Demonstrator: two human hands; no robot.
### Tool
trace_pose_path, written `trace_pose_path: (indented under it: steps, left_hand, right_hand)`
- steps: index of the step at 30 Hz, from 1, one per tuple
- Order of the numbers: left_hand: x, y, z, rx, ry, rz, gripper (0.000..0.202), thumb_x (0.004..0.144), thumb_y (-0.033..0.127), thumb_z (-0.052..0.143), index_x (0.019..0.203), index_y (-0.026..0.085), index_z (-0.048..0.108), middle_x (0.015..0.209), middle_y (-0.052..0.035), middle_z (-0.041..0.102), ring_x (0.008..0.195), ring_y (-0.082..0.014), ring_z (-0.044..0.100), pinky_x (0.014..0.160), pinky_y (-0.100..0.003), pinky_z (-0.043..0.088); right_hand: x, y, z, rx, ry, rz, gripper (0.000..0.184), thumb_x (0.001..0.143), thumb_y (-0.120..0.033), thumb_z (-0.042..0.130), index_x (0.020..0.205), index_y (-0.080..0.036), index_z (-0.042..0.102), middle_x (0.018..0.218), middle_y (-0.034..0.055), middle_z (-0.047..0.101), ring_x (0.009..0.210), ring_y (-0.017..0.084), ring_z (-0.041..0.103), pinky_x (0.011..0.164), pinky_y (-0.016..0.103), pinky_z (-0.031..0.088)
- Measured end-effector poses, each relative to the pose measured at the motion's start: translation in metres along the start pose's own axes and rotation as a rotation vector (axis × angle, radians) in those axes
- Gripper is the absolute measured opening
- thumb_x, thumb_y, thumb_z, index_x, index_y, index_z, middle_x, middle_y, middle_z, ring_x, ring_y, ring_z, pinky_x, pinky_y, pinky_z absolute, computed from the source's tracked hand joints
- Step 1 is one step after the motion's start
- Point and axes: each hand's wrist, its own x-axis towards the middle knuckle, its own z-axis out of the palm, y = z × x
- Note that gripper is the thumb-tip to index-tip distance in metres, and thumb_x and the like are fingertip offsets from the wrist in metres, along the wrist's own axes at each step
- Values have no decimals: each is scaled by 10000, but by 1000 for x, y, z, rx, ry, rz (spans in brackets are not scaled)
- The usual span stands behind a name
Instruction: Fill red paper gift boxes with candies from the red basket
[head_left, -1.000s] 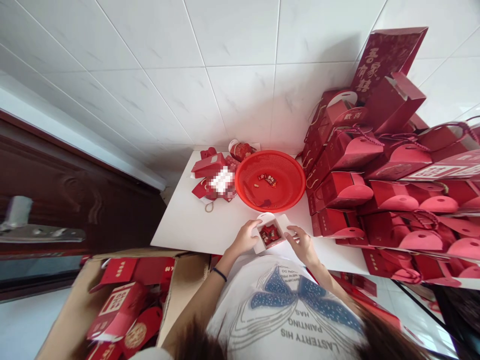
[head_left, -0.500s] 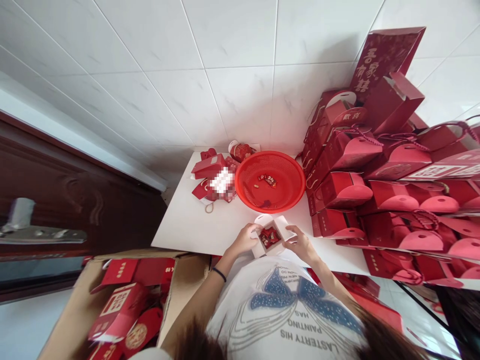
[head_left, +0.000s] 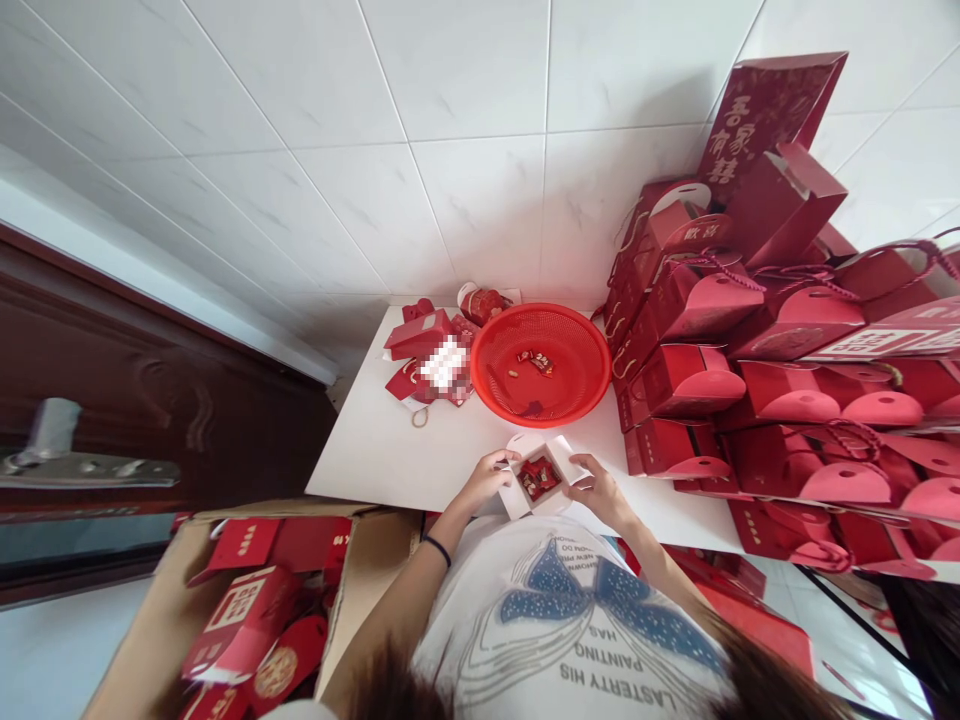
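A small gift box (head_left: 517, 500) with a white inside is held close to my body at the table's front edge, its flaps spread. Several red-wrapped candies (head_left: 538, 478) lie inside it. My left hand (head_left: 491, 476) grips the box's left flap between thumb and fingers. On the other side, my right hand (head_left: 598, 490) pinches the right flap. Just beyond the box sits a red plastic basket (head_left: 495, 390), with a few wrapped candies (head_left: 541, 366) and a peanut-like piece (head_left: 513, 375) at its bottom.
Red gift boxes (head_left: 780, 390) are stacked high on the right of the white table (head_left: 367, 450). More red boxes (head_left: 420, 335) lie at the back left. A cardboard carton (head_left: 375, 570) of red boxes stands at lower left, near a dark door (head_left: 187, 390).
Both hands keep hold of the box flaps. The box has tilted slightly, and the view has shifted a little.
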Motion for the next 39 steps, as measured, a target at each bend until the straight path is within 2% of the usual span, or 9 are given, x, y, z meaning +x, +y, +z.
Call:
trace_pose_path:
  steps: [8,11,14,19,22,25,30,34,39]
  left_hand:
    - [4,-8,-10,-29,183,70,434,564,78,580,956,156,749,973,-63,755,880,-208,672,762,-271,526]
    - [4,-9,-14,-20,200,108,450,578,86,576,984,160,753,1043,-84,764,925,-223,683,803,-295,541]
    - [3,-9,-15,0,187,141,422,589,106,608,979,163,760,1101,-97,762,979,-240,688,857,-320,546]
    - [0,-6,-14,-39,199,144,376,678,277,694,1034,172,759,1188,-110,738,1052,-262,681,931,-357,530]
    - [-2,-3,-14,-76,239,134,357,730,399,681,1000,181,764,1204,-114,734,1142,-278,654,959,-355,518]
    - [-1,-5,-15,-152,261,90,423,746,490,657,1022,185,755,1206,-116,733,1150,-287,657,903,-344,541]
    - [8,-19,-19,-133,320,57,485,774,540,582,1010,147,739,964,-130,777,895,-278,725,745,-357,568]
    - [15,-31,-21,-20,299,102,310,751,430,602,854,176,747,884,-90,781,877,-272,714,778,-361,559]
    - [18,-40,-28,237,196,225,284,684,227,607,918,187,762,931,-70,785,880,-258,705,774,-334,538]
  right_hand:
    - [5,-1,4,82,-99,0,653,661,-446,736,1233,-206,533,672,-8,701,697,216,682,634,292,489]
    - [7,1,8,64,-91,-34,640,679,-401,721,1260,-209,535,740,0,721,745,210,696,696,309,519]
    - [8,5,14,55,-64,-69,655,661,-402,726,1262,-215,545,957,39,741,750,190,699,715,312,535]
    - [3,6,12,115,41,-28,700,674,-605,699,1230,-201,569,1217,130,664,687,179,705,699,338,547]
    - [-4,7,1,200,96,12,611,680,-643,673,1083,-187,626,1166,144,682,693,195,704,670,336,543]
    - [-16,17,-17,210,5,58,415,685,-532,695,897,-176,680,913,109,731,706,208,692,672,322,533]
    - [-42,46,-33,-52,-359,180,169,688,-275,587,720,-175,719,729,80,722,672,203,671,647,296,501]
    - [-57,68,-21,-309,-336,195,213,635,-104,522,688,-194,707,740,71,721,719,208,666,701,299,470]
    - [-47,94,11,-463,-349,215,212,622,-33,525,679,-174,674,749,68,693,793,238,671,735,309,462]
